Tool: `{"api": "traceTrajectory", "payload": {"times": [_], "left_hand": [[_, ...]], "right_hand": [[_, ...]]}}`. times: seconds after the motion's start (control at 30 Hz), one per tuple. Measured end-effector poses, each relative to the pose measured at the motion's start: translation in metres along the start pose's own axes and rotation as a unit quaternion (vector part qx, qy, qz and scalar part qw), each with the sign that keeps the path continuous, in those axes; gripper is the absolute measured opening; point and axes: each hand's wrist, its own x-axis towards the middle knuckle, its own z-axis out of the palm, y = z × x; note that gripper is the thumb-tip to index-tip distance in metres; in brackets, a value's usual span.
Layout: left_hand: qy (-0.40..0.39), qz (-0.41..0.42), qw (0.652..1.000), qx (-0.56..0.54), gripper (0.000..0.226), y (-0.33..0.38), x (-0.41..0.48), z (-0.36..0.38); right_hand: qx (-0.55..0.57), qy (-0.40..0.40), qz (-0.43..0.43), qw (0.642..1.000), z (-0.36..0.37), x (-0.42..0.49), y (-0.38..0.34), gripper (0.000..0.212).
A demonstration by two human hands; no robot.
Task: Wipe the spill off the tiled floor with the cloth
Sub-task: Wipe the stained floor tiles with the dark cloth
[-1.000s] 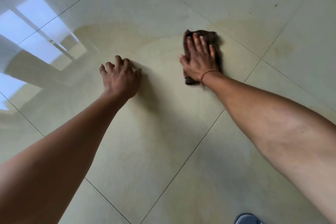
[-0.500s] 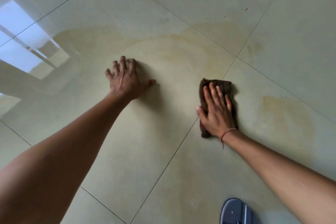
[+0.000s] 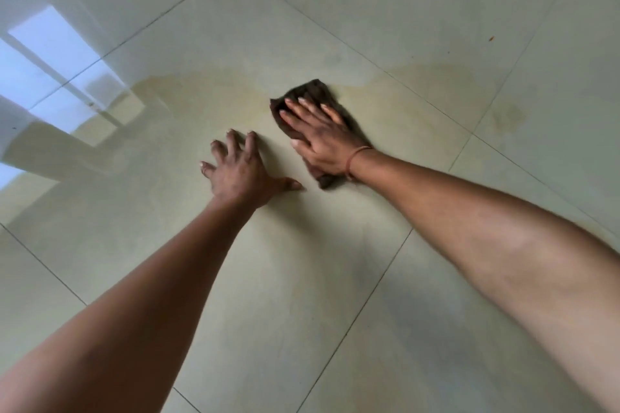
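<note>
Head view took in two bare forearms entering from the bottom corners, both cut off by the frame edge, crossing glossy pale tiled floor (image 3: pixel 302 295) divided by thin dark grout lines. Further out, the left hand (image 3: pixel 241 174) was planted on the tile, its fingers spread apart and slightly bent with the tips on the surface, the thumb stretched toward the right; it held nothing. Just beside it and a little farther, the right hand (image 3: pixel 322 141) lay flat on the dark brown cloth (image 3: pixel 312 90), fingers straight and slightly apart, pressing down rather than gripping. A thin reddish band (image 3: pixel 355 157) circled that wrist.

The cloth sat on the same tile as the left hand, at the near edge of the spill (image 3: pixel 446 77). Most of its middle was covered by the hand; only its far corner and a blurred end below the wrist showed.

Beyond the cloth, the spill spread as a faint yellowish film arching left and right, crossing a grout line onto neighbouring tiles, its outline hard to trace. A bright window reflection (image 3: pixel 50 54) shone at far left, and a small orange speck (image 3: pixel 491 38) lay far right.
</note>
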Motion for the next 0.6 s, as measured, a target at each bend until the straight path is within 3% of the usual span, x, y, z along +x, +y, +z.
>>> {"api": "traceTrajectory", "payload": {"times": [0.03, 0.13, 0.17, 0.27, 0.33, 0.37, 0.43, 0.5, 0.6], "left_hand": [[-0.003, -0.001, 1.0, -0.004, 0.126, 0.0, 0.001, -0.001], [-0.008, -0.003, 1.0, -0.002, 0.127, 0.002, 0.002, -0.002], [-0.006, -0.003, 1.0, 0.001, 0.126, 0.002, 0.003, -0.003], [0.006, 0.0, 1.0, 0.001, 0.122, 0.0, 0.003, -0.001], [0.007, 0.005, 1.0, 0.002, 0.121, 0.0, 0.003, 0.0], [0.005, 0.003, 1.0, 0.0, 0.121, 0.001, 0.004, -0.001], [-0.007, -0.007, 1.0, -0.003, 0.123, 0.002, 0.005, -0.003], [-0.012, -0.012, 1.0, 0.002, 0.124, 0.003, 0.005, -0.004], [-0.018, -0.017, 1.0, 0.007, 0.123, 0.004, 0.006, -0.005]], "right_hand": [[-0.008, 0.004, 0.027, 1.0, -0.001, 0.0, 0.014, 0.061], [0.025, 0.062, 0.247, 0.967, -0.006, 0.014, 0.026, 0.062], [0.031, 0.066, 0.252, 0.965, -0.006, 0.022, 0.016, 0.062], [0.012, -0.014, 0.0, 1.0, -0.004, 0.027, -0.022, 0.059], [-0.003, -0.033, -0.078, 0.996, 0.0, 0.016, -0.016, 0.059], [-0.008, -0.013, -0.051, 0.999, 0.0, 0.014, -0.004, 0.06], [-0.001, 0.034, 0.096, 0.995, -0.004, 0.008, 0.027, 0.064], [0.016, 0.067, 0.258, 0.964, -0.008, -0.009, 0.065, 0.067], [0.04, 0.101, 0.387, 0.916, -0.004, -0.056, 0.097, 0.069]]}}
